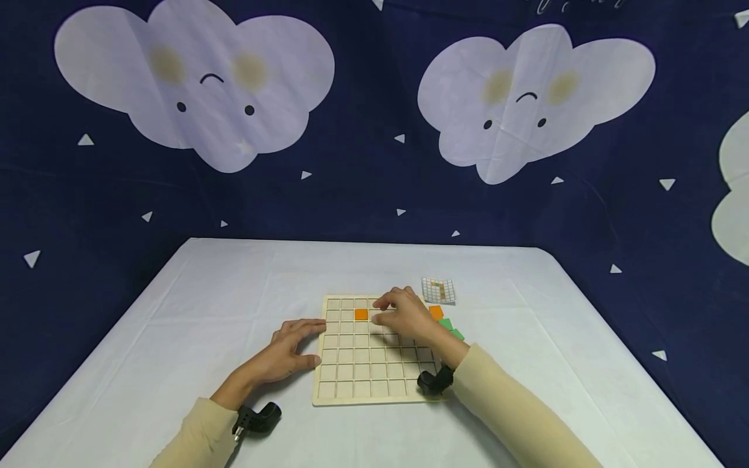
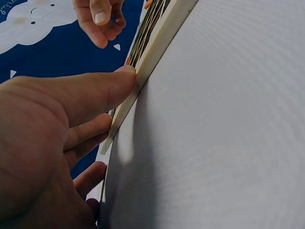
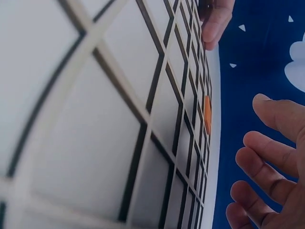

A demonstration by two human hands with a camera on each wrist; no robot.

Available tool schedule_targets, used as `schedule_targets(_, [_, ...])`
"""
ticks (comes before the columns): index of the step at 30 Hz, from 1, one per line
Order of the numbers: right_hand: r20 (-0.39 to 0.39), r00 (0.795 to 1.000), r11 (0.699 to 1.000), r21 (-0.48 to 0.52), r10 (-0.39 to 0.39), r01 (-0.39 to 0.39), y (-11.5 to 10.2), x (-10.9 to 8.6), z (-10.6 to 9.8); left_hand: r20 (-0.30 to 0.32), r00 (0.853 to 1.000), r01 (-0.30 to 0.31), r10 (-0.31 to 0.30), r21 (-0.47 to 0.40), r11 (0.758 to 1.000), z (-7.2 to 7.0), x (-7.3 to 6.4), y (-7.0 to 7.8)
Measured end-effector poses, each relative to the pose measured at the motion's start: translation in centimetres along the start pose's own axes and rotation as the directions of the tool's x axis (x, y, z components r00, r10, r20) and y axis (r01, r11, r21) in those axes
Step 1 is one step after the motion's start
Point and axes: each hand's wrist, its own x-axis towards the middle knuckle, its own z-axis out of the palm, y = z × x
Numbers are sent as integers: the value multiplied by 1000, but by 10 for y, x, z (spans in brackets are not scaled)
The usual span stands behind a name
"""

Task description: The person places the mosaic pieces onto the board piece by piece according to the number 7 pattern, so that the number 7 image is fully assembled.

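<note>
Our right hand [image 1: 407, 316] hovers over the board [image 1: 345, 372], grip empty, just beside the orange square [image 1: 361, 314] in its far-side cell. Our left hand [image 1: 283, 354], grip released, touches the board's edge — pushing hard there could jolt the square.

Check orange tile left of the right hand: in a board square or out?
In. The head view shows the orange tile filling one square of the wooden board. Whether it's pressed fully flush: cannot tell.
</note>
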Motion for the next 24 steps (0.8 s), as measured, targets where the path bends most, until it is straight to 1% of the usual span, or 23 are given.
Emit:
schedule_targets(4, [-9,1000,1000,12,-6,7,3,-6,-4,2,1000,-5,5,-7,1000,0,0,0])
schedule_targets(9, [-24,1000,1000,11,8,-7,7,-13,-12,0,1000,-13,13,-4,1000,0,0,0])
schedule_targets(13, [-39,999,1000,13,19,-19,13,-20,-20,-2,1000,-9,9,-4,1000,0,0,-1])
schedule_targets(15, [-51,999,1000,11,14,-14,18,-24,-23,-4,1000,-18,18,8,1000,0,0,-1])
schedule_targets(17, [-67,998,1000,-3,-2,1,23,-27,-27,-7,1000,-27,28,13,1000,0,0,-2])
schedule_targets(20, [-84,996,1000,-20,-5,3,29,-33,-33,-8,999,-42,42,33,999,0,-1,-3])
schedule_targets(24, [-96,995,999,-49,13,-18,36,-41,-40,0,1000,-31,31,35,999,-1,-1,-2])
